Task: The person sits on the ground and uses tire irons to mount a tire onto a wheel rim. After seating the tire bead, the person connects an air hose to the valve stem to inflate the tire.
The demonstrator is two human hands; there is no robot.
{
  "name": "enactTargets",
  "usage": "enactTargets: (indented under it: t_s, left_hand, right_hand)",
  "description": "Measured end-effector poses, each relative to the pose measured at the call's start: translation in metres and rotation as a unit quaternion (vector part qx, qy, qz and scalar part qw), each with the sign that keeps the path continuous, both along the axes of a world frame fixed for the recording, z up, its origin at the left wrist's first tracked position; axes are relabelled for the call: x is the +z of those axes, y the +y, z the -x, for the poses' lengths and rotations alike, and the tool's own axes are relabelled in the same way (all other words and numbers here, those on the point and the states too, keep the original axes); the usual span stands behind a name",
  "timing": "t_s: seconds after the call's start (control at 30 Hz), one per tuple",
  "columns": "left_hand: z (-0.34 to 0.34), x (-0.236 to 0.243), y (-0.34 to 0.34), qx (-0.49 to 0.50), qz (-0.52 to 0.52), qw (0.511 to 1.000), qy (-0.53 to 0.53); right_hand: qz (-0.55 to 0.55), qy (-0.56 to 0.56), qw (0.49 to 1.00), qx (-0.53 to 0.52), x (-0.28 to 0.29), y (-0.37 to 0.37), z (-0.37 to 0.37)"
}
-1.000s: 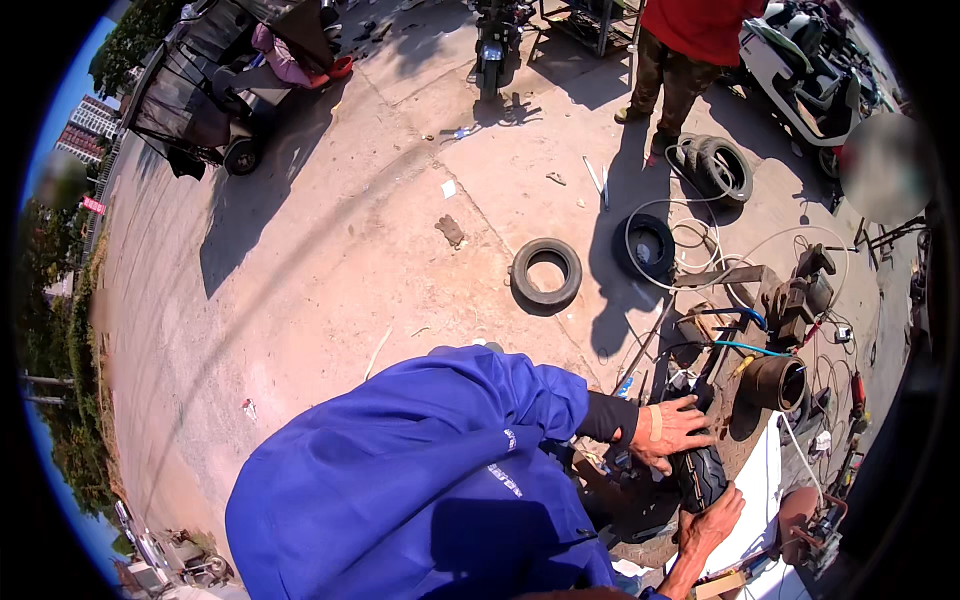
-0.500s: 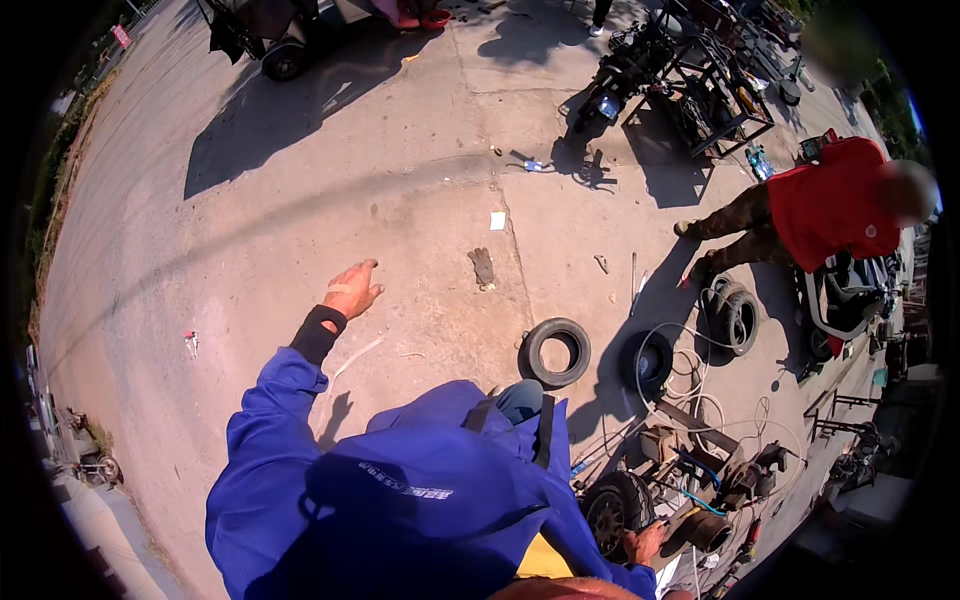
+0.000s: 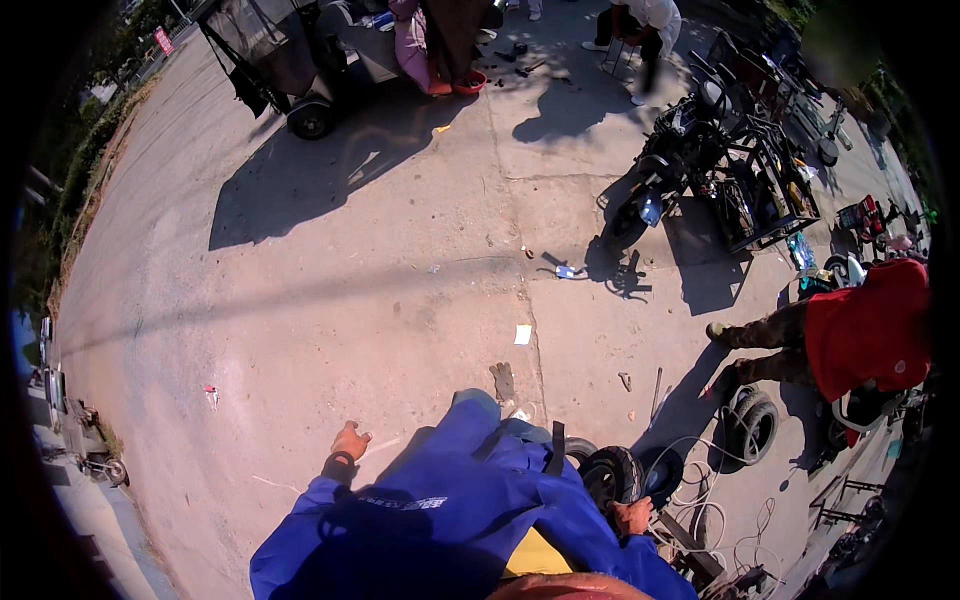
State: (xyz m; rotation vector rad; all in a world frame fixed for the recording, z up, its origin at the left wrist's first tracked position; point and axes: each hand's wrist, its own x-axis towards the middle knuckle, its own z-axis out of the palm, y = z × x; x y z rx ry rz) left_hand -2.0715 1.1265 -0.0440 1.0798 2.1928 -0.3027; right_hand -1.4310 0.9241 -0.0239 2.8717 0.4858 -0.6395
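Observation:
My right hand (image 3: 632, 515) grips the edge of a wheel (image 3: 625, 470) with a black tyre, at the right of my blue apron (image 3: 430, 515). The wheel stands upright, and my sleeve and apron hide its lower part. My left hand (image 3: 350, 440) is held out over the concrete at my left, its fingers apart and nothing in them. Just beyond the wheel a loose tyre (image 3: 580, 448) lies partly hidden. Another tyre (image 3: 662, 474) lies close to the wheel's right.
More tyres (image 3: 752, 425) and a pale hose (image 3: 705, 485) lie at the right. A person in a red top (image 3: 865, 325) bends there. A glove (image 3: 503, 380) and white paper (image 3: 523, 334) lie ahead. Farther off stand a motorcycle (image 3: 650, 195), a metal frame (image 3: 765, 200) and a three-wheeled vehicle (image 3: 310, 75).
The wheel in my right hand has moved forward from beside the tool pile to near the loose tyre. My left hand is lower in the picture. The view has tipped up.

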Motion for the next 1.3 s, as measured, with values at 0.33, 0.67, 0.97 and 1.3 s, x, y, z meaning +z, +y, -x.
enactTargets:
  t_s: [0.33, 0.67, 0.97, 1.3]
  left_hand:
    - [0.044, -0.115, 0.122, 0.140, 0.121, 0.983, 0.001]
    - [-0.045, -0.025, 0.736, 0.029, -0.236, 0.969, -0.072]
    - [-0.127, 0.007, 1.074, 0.040, -0.379, 0.918, -0.111]
    - [-0.294, -0.062, 1.410, 0.068, -0.387, 0.897, -0.201]
  right_hand:
    - [-0.107, -0.046, 0.986, 0.122, -0.045, 0.359, -0.091]
    - [-0.027, 0.014, 0.999, -0.010, -0.016, 0.663, -0.063]
    - [0.063, 0.020, 0.994, 0.082, -0.127, 0.952, -0.146]
    - [0.064, 0.029, 0.960, 0.270, -0.091, 1.460, -0.250]
